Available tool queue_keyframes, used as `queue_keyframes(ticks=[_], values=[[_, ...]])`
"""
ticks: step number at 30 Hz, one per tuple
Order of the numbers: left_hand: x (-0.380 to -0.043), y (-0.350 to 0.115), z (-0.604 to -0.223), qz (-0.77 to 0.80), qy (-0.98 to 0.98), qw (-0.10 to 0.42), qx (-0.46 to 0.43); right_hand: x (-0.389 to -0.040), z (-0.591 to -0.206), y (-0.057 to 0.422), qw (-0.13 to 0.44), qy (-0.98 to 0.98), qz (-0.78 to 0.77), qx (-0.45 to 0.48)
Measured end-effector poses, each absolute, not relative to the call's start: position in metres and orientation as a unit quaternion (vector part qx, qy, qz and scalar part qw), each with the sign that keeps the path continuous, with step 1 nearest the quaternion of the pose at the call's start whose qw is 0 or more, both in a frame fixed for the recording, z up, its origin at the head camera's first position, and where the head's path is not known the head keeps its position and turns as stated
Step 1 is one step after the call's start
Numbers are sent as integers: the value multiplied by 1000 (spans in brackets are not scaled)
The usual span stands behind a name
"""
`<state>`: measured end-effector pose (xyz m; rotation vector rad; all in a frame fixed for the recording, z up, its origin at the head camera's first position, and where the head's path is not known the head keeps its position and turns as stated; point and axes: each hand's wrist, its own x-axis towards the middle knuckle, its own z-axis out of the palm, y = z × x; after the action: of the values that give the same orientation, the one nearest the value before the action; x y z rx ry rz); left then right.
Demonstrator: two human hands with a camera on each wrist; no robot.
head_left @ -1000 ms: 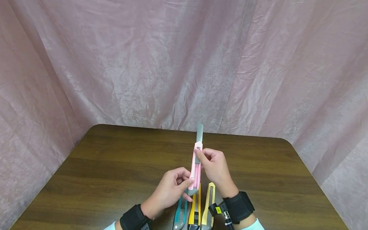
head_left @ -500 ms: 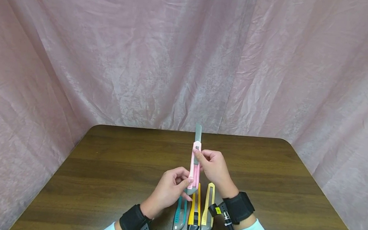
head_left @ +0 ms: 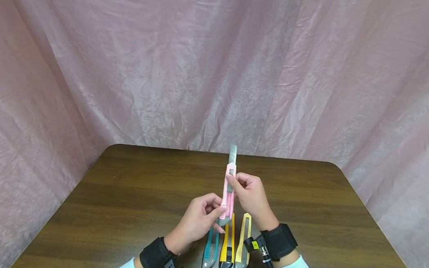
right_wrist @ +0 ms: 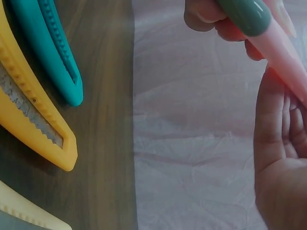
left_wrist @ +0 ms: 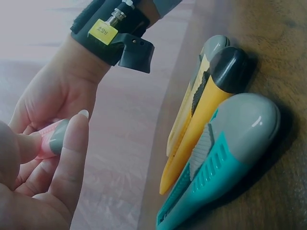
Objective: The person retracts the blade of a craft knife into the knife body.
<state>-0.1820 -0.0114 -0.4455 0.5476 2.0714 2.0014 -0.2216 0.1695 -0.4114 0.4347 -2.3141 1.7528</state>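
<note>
Both hands hold a pink box cutter (head_left: pixel 227 202) upright above the table, its long grey blade (head_left: pixel 233 153) sticking out of the top. My left hand (head_left: pixel 198 219) pinches the lower end of the cutter near its grey cap (left_wrist: pixel 58 137), thumb in front. Higher up, my right hand (head_left: pixel 253 196) grips the body with the thumb on its front, by the slider. Below lie three more cutters side by side: a teal one (head_left: pixel 207 254), an orange-yellow one (head_left: pixel 226 251) with a black end, and a pale yellow one (head_left: pixel 242 252).
The three cutters rest near the front of the brown wooden table (head_left: pixel 141 178), blade ends pointing away. A pink curtain (head_left: pixel 203 67) hangs behind the table and along its sides. Black camera straps (head_left: pixel 279 241) wrap both wrists.
</note>
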Motion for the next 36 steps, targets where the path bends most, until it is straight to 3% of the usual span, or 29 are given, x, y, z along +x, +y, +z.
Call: queue_keyframes(ticks=[6, 36], values=[[-184, -12, -446, 681, 701, 103, 186, -220, -409, 168, 87, -792, 593, 116], [-185, -13, -447, 679, 706, 93, 182, -219, -408, 169, 79, -804, 573, 139]])
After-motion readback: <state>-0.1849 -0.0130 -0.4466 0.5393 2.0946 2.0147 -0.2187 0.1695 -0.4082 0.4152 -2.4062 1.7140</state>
